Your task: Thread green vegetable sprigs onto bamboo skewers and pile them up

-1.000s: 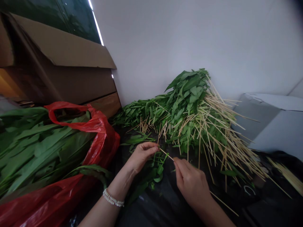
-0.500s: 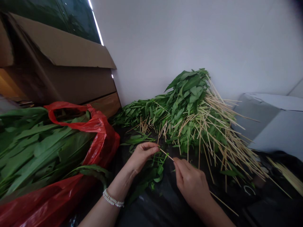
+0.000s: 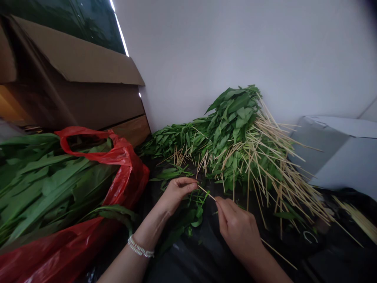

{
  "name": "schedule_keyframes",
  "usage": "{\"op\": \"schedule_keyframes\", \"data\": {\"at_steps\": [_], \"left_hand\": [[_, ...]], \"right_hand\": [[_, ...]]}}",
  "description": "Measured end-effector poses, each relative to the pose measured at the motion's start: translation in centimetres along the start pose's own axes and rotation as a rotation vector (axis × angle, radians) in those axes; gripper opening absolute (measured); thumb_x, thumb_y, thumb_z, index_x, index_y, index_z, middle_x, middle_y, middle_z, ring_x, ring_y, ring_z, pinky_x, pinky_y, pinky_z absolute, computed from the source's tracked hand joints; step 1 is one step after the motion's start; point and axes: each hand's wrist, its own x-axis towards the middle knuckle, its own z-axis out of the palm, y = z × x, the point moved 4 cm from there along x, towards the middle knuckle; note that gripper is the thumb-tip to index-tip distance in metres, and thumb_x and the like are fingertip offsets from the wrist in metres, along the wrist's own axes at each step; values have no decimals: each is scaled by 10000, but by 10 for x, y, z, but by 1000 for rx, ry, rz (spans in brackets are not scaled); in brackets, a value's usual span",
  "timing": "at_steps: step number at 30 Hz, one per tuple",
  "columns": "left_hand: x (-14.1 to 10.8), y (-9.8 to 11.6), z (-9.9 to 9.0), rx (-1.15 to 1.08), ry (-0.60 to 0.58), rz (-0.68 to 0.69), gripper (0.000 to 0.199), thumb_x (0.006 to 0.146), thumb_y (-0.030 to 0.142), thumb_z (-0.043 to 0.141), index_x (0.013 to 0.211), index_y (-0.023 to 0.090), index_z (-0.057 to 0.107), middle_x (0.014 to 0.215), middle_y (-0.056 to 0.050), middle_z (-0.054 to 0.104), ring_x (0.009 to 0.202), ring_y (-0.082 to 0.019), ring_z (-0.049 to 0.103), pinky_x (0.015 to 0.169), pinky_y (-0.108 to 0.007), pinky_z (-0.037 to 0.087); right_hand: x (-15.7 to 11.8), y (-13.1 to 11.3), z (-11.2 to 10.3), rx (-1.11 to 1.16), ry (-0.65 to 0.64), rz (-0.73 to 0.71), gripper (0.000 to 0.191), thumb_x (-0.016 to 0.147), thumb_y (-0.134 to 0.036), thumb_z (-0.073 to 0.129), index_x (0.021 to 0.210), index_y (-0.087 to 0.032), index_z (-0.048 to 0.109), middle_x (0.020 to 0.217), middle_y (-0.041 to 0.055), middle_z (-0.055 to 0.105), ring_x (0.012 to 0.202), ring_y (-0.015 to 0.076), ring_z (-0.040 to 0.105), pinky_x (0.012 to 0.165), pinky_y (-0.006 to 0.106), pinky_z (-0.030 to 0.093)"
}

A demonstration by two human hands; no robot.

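Note:
A thin wooden skewer [image 3: 207, 192] spans the gap between my two hands. My left hand [image 3: 178, 192], with a beaded bracelet on its wrist, pinches the skewer's far end; some green may be at those fingertips, but it is too small to make out. Closed around the near end is my right hand [image 3: 237, 224], and the rest of the stick is hidden behind it and comes out past the wrist. Below the left hand lie loose green leaves and stems [image 3: 191, 216]. Just beyond both hands is a pile of leafy greens on skewers [image 3: 235, 129], sticks pointing right.
On the left, a red plastic bag [image 3: 126, 169] holds long green leaves [image 3: 59, 184]. Behind it stands an open cardboard box [image 3: 97, 98]. A white box [image 3: 335, 149] is at the right, with more skewers [image 3: 359, 220] before it. Black plastic sheeting [image 3: 188, 263] covers the surface.

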Motion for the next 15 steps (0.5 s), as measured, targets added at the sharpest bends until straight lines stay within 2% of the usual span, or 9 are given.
{"op": "schedule_keyframes", "data": {"at_steps": [8, 12, 15], "left_hand": [[1, -3, -1, 92, -27, 53, 322, 610, 372, 865, 836, 164, 770, 823, -55, 745, 762, -157, 648, 765, -262, 472], [1, -5, 0, 26, -78, -14, 371, 638, 355, 855, 950, 178, 760, 879, -58, 754, 808, -154, 664, 764, -245, 466], [1, -8, 0, -47, -87, -79, 319, 609, 333, 875, 865, 175, 766, 820, -44, 752, 764, -133, 661, 733, -229, 463]], "right_hand": [[-1, 0, 2, 9, -12, 27, 318, 984, -186, 350, 1005, -147, 666, 724, 26, 655, 615, 124, 645, 532, 227, 425], [0, 1, 1, 42, -10, 49, 324, 991, -191, 342, 998, -154, 664, 738, 29, 661, 645, 125, 659, 553, 220, 431], [0, 1, 2, 64, -14, 55, 321, 994, -196, 344, 1000, -154, 662, 740, 29, 659, 666, 131, 666, 569, 219, 436]]}}
